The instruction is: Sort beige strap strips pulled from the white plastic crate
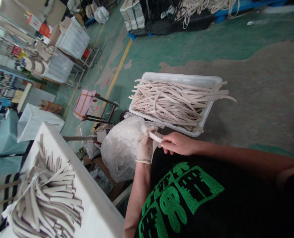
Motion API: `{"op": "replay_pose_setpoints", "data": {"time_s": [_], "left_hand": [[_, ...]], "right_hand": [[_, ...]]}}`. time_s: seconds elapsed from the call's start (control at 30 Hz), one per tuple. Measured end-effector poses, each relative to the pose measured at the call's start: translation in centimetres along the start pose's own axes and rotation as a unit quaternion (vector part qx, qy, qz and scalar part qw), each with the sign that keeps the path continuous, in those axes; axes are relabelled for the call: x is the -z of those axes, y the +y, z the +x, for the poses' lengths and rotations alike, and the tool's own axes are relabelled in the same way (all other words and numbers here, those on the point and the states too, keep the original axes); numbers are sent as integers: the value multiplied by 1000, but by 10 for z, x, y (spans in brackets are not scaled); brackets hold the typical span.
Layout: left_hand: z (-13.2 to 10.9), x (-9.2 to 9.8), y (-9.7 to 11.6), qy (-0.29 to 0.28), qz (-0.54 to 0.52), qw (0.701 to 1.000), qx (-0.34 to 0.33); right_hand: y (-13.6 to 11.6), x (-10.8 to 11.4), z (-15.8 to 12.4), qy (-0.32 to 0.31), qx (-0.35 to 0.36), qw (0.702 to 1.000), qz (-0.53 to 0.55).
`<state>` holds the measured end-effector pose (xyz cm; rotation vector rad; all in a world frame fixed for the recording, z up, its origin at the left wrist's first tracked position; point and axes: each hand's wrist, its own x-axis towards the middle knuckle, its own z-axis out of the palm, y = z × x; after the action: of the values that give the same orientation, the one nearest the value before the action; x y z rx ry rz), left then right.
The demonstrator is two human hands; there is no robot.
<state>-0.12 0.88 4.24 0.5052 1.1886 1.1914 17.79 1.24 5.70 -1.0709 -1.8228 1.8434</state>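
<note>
Cream-coloured flat strip of pliable material (153, 136) is passing between both hands just above the person's black printed shirt (186, 195): the left hand (145, 147), wearing a thin white glove, is pinching one end, while the bare right hand (178, 144) is gripping the other. Judged step: handling a single strip. Matching strips are lying heaped in a white rectangular plastic tray (212, 80), overhanging its edges, beside a crinkled translucent plastic bag (120, 148).
</note>
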Motion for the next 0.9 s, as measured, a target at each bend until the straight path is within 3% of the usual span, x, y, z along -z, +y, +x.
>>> {"op": "replay_pose_setpoints", "data": {"time_s": [0.1, 0.27, 0.37, 0.5, 0.7, 0.83, 0.9], "left_hand": [[3, 7, 4, 25, -15, 1000, -5], [-4, -5, -10, -33, 13, 999, 22], [-1, -4, -8, -2, 5, 1000, 23], [3, 5, -2, 18, -17, 1000, 16], [-4, -8, -15, -49, 14, 998, 37], [-2, -6, -10, -30, 12, 999, 18], [-2, -5, -7, -2, 5, 999, 42]], "right_hand": [[7, -4, -5, -29, -40, 999, 5], [4, 0, 4, 28, -38, 999, 21], [2, 6, 2, 9, -17, 1000, 21], [8, 6, -6, -24, -57, 998, -1], [6, 8, 10, 55, -21, 998, -16], [2, 8, 16, 23, -4, 1000, 3], [1, 7, 15, 27, -13, 1000, -4]]}}
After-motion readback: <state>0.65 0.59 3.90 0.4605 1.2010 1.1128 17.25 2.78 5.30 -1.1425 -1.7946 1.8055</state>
